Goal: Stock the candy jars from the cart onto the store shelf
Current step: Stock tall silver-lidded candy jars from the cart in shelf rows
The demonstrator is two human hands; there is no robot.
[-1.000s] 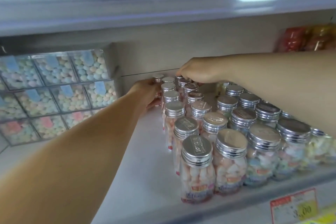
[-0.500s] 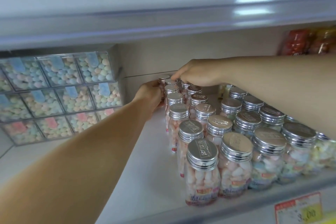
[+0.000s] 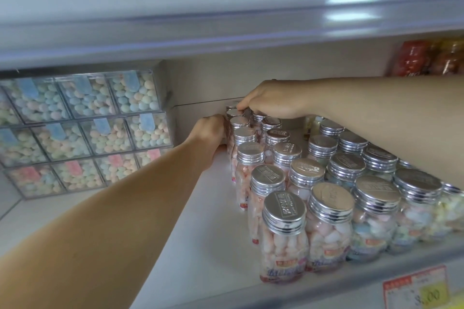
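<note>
At 12 o'clock, my left hand (image 3: 210, 131) gripped the back candy jar (image 3: 234, 114); my right hand (image 3: 272, 103) pinched it from above.

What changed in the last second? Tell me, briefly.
Almost nothing moved. The left hand still presses against the side of the left row at the back, and the right hand keeps its fingers curled on the lid of the back jar. The candy jars in front and the shelf stayed put; only the view shifted slightly.
</note>
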